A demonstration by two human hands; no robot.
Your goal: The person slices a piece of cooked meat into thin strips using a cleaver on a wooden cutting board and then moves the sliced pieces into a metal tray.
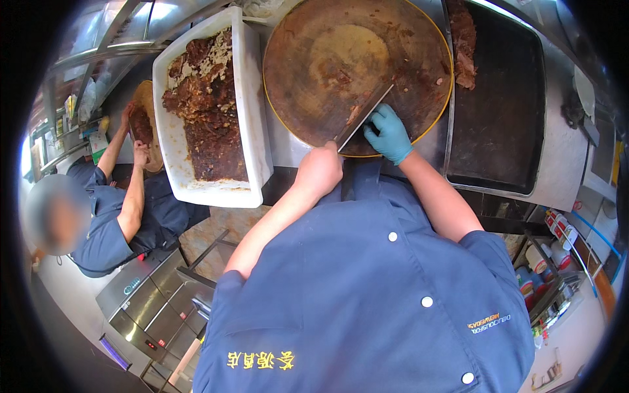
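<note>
My left hand (pixel 319 168), bare, is closed round the handle of a large kitchen knife, likely a cleaver (pixel 364 118). The blade slants up to the right over the near part of a round wooden chopping block (pixel 351 54) with a yellow rim. Beside the blade, my right hand (pixel 389 135) wears a blue-green glove; its fingers are bent close to the metal, and whether they grip anything is unclear. Small meat scraps (pixel 353 114) lie along the blade's far side, and others are scattered over the stained wood.
Left of the block, a white plastic tub (pixel 255 113) holds dark cooked meat (pixel 211 118). A black tray (pixel 496 118) on the right has a long meat piece (pixel 464 44) at its left edge. Far left, a co-worker (pixel 120 211) handles meat on another round board (pixel 153 123).
</note>
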